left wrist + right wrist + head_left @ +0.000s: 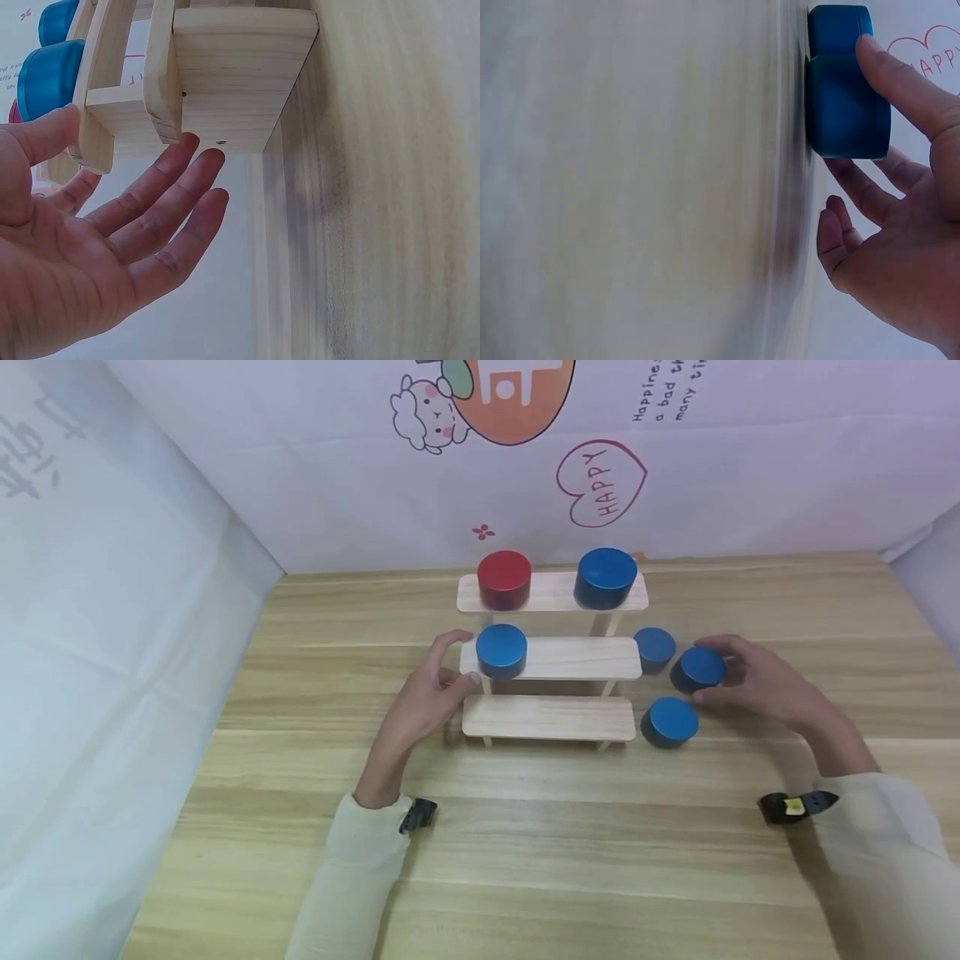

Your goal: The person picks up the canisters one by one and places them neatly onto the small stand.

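Note:
A three-tier wooden shelf [547, 717] stands on the table. My left hand [429, 693] grips the left end of its middle tier, thumb at the front corner and index finger at the back; the other fingers spread beneath in the left wrist view. Close by, a blue round tin [502, 650] sits on that tier. Right of the shelf, my right hand [765, 681] holds a blue tin [699, 670] between thumb and fingers, at table level. Two more blue tins lie close to it, one behind [655, 648] and one in front [670, 722].
On the top tier are a red tin [505, 580] at the left and a larger blue tin [606, 578] at the right. A white printed cloth [337, 485] hangs behind the wood-grained table [570, 852]. Another cloth wall [97, 635] rises at the left.

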Demonstrator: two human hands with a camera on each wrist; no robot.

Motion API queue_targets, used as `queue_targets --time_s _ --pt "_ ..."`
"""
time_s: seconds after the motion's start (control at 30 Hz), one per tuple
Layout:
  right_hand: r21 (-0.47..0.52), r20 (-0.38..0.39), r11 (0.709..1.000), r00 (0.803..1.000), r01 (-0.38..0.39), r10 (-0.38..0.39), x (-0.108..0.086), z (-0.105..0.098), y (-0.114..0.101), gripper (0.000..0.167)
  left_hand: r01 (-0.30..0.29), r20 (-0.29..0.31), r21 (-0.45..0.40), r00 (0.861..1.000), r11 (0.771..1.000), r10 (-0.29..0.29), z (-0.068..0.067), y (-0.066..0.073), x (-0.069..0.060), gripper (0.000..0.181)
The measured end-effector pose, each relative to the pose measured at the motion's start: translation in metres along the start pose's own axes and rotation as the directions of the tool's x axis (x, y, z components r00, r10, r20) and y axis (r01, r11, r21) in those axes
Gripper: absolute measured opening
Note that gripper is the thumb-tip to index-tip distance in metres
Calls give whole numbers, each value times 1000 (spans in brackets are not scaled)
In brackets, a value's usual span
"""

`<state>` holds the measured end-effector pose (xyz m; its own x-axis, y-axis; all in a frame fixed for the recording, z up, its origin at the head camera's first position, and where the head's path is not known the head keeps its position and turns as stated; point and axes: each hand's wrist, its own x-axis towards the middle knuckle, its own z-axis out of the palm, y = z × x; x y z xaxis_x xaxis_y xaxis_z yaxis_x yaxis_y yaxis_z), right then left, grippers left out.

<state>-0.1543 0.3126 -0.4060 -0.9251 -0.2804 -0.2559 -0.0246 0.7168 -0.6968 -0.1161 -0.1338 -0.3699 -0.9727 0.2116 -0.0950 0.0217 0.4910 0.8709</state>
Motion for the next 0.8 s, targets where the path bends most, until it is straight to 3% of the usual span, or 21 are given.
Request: queue_targets --time_s 0.4,0.8 --pt "-33 10 999 1000 -17 18 5 2 -1 75 6 3 -15 1000 1000 -6 1 -1 0 55" --pt "15 -89 1000 996 -7 9 -6 -2 -6 71 17 1 -10 1000 1000 -17 1 -1 -1 55"
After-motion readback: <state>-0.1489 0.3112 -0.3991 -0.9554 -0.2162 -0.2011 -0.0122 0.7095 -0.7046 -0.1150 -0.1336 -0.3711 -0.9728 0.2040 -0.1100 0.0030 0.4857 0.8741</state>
